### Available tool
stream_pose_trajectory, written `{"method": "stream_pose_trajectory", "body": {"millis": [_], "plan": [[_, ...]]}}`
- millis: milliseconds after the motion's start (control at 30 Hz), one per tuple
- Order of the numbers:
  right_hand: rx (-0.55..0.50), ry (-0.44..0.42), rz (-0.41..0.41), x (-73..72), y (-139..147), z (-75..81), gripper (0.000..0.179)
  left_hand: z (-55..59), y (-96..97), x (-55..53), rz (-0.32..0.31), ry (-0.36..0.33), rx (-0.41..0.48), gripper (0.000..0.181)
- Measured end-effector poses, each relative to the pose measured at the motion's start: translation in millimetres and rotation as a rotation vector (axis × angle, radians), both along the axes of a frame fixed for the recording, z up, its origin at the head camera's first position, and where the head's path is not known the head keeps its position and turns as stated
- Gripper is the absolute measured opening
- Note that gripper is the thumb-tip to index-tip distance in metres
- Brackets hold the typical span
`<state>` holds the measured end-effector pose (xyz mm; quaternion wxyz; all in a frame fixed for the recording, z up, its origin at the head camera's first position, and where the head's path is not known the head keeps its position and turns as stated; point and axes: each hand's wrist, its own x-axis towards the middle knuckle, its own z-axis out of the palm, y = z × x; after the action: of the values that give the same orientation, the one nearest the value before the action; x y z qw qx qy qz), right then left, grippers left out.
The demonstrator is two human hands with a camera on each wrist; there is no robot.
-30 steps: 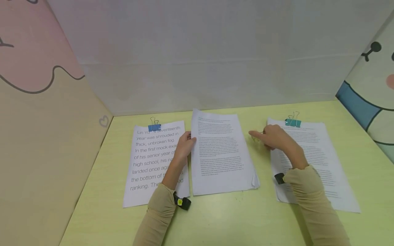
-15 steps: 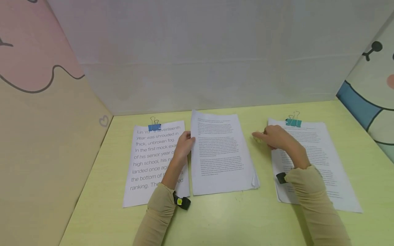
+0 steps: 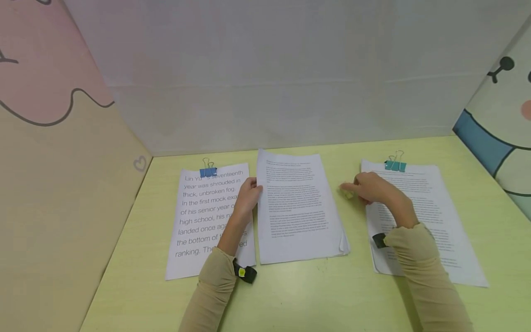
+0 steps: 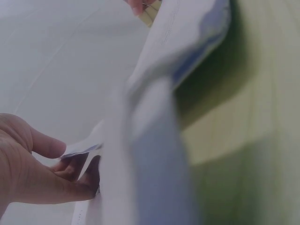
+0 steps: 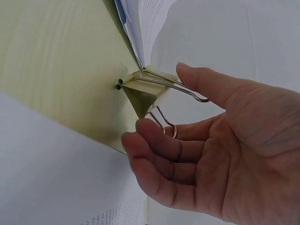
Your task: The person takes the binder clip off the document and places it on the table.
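Note:
The middle stack of printed sheets (image 3: pixel 296 249) lies between two clipped stacks. My left hand (image 3: pixel 249 198) pinches its left edge between thumb and fingers, and that edge bends up off the table. In the left wrist view the paper edge (image 4: pixel 117 154) runs close past the lens. Just right of the stack, my right hand (image 3: pixel 373 188) holds a yellow binder clip (image 5: pixel 145 93) by its wire handles. The thumb lies at one handle and the curled fingers at the other. The clip points toward the stack's right edge; whether they touch I cannot tell.
At left lies a large-print stack (image 3: pixel 178 269) with a blue binder clip (image 3: pixel 208 172) on its top edge. At right, under my right forearm, another stack (image 3: pixel 466 274) bears a teal binder clip (image 3: pixel 395 166). A white wall (image 3: pixel 286 106) rises behind the table (image 3: pixel 315 299).
My right hand has shifted slightly to the right with the yellow binder clip, away from the middle stack. The left hand keeps its place; the stack's raised top left corner has sunk a little.

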<state>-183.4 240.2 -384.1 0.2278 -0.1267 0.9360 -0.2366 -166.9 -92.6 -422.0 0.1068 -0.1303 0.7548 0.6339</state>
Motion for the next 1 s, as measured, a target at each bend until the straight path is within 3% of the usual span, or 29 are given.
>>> {"method": "stream_pose_trajectory", "body": {"millis": [600,833,1000], "plan": [[-0.018,0.088,0.033,-0.1,6.3,-3.6,0.024,-1.0,-0.1,-1.6,0.007,-0.012,0.009,0.047],[-0.067,0.077,0.066,0.9,5.8,-1.9,0.015,-1.1,-0.4,-2.2,0.012,-0.024,0.008,0.047],[-0.073,0.117,0.092,1.0,1.8,0.2,0.009,-2.6,-1.0,-2.1,-0.032,-0.011,0.013,0.046]]}}
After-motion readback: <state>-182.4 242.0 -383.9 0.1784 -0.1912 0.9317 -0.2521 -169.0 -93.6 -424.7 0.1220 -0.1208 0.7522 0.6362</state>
